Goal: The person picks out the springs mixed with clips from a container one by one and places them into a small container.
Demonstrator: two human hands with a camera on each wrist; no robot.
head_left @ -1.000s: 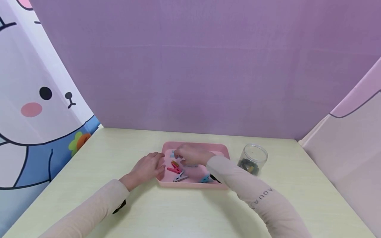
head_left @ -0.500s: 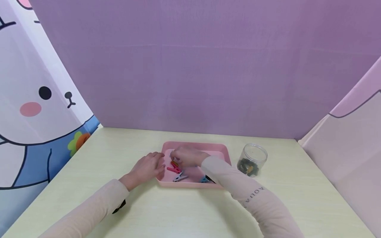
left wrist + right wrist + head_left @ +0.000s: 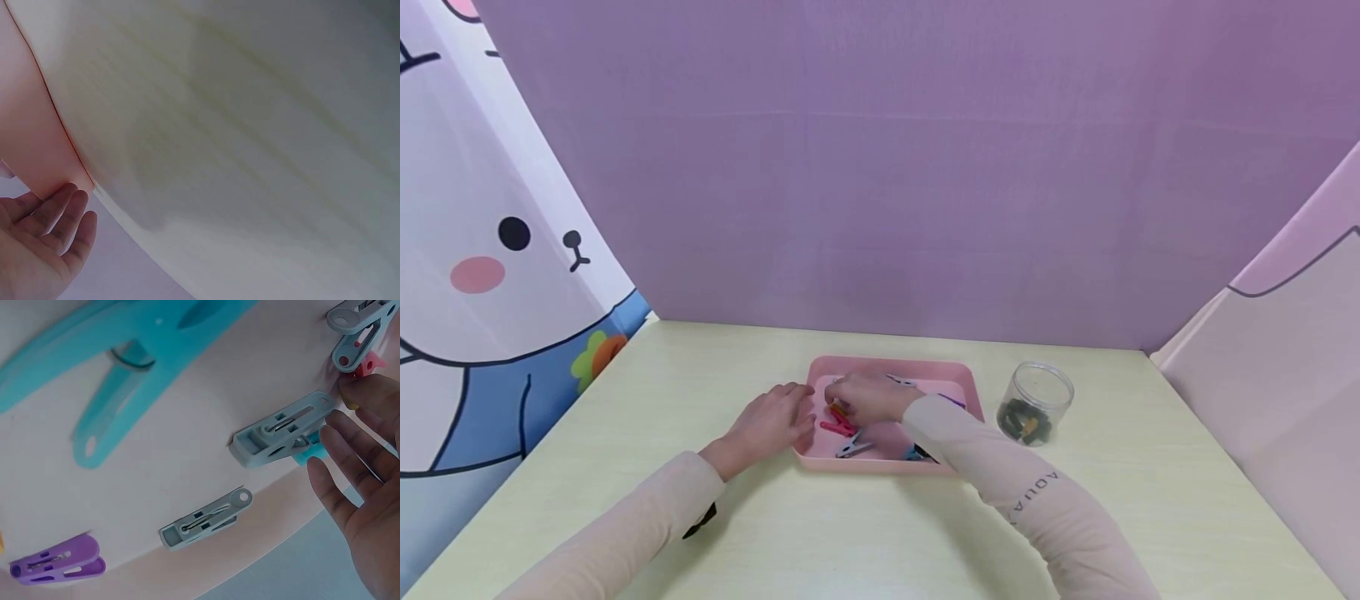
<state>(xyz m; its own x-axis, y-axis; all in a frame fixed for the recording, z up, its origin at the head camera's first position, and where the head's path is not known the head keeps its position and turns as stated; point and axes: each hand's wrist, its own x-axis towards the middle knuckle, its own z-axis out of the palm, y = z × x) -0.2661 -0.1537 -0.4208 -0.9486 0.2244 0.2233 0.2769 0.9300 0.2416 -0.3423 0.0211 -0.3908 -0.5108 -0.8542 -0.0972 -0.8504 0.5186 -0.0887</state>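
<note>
A pink tray on the table holds several clothespins. My left hand rests against the tray's left edge; in the left wrist view its fingers lie loosely bent at the wall. My right hand is inside the tray, at the left. Its thumb and a finger pinch a yellow clothespin, mostly hidden by them. Beside it lie a red clothespin and a grey one. The right wrist view also has a turquoise clothespin, a grey-blue clothespin and a purple one.
Right of the tray stands a clear round jar with dark pieces and a yellowish one at its bottom. Pale table surface surrounds both. A purple cloth wall rises behind, and printed cloth hangs at the left.
My right hand has moved a little to the left within the tray, and its fingers have closed in on the yellow clothespin. The left hand has stayed where it was.
</note>
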